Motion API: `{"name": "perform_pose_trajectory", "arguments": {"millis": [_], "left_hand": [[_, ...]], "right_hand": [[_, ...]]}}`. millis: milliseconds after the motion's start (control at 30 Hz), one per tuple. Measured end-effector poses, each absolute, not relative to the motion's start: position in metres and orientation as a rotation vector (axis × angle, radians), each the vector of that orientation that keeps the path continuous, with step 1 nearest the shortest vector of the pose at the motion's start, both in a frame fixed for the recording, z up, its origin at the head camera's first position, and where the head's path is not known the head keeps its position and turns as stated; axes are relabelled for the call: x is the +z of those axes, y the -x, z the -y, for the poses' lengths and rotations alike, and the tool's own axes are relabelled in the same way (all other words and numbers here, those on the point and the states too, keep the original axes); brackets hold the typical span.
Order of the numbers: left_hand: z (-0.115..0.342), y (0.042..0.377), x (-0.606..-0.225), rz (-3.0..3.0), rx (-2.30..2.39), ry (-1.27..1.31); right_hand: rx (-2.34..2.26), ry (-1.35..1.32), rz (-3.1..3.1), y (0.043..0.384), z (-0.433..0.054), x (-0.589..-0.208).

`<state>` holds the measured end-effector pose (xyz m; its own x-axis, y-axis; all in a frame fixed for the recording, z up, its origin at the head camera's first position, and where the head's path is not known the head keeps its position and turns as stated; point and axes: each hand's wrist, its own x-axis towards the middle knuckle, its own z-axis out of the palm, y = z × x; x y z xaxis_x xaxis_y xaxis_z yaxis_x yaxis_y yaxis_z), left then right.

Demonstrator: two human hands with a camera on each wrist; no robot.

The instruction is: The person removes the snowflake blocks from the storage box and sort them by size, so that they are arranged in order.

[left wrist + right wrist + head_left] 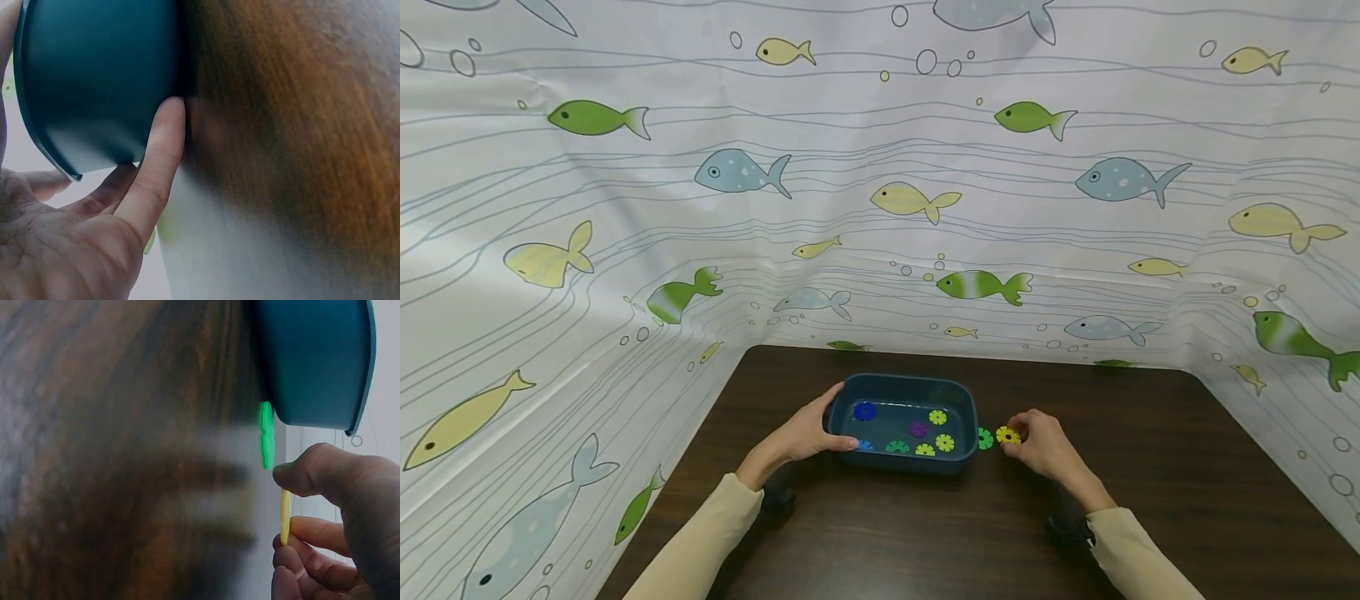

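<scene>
Yellow notched plastic disc (1008, 435) pinched in the grip of the right hand (1047, 450), right of the dark-blue rectangular plastic tub (898, 464) the left hand (801, 433) grasps: a low leftward move could clip the green notched disc (986, 438) between!

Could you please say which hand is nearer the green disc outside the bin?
The right hand, beside the green disc; the left hand holds the opposite end of the bin.
</scene>
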<state>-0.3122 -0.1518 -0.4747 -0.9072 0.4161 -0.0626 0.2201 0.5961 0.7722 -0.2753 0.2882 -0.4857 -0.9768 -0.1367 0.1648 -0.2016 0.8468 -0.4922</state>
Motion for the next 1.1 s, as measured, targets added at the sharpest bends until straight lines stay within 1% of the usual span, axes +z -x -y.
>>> {"name": "perform_pose_trajectory", "arguments": {"millis": [333, 700, 1100], "left_hand": [[0.15, 0.311, -0.474, -2.579, 1.215, -0.521], [0.152, 0.311, -0.473, -2.569, 1.213, -0.533], [0.151, 0.312, -0.474, -2.572, 1.216, -0.523]], "right_hand": [[0.803, -0.273, 2.946, 0.28, -0.293, -0.49], [0.883, -0.205, 3.026, 0.284, -0.295, -0.486], [0.905, -0.204, 3.068, 0.288, -0.297, -0.483]]}}
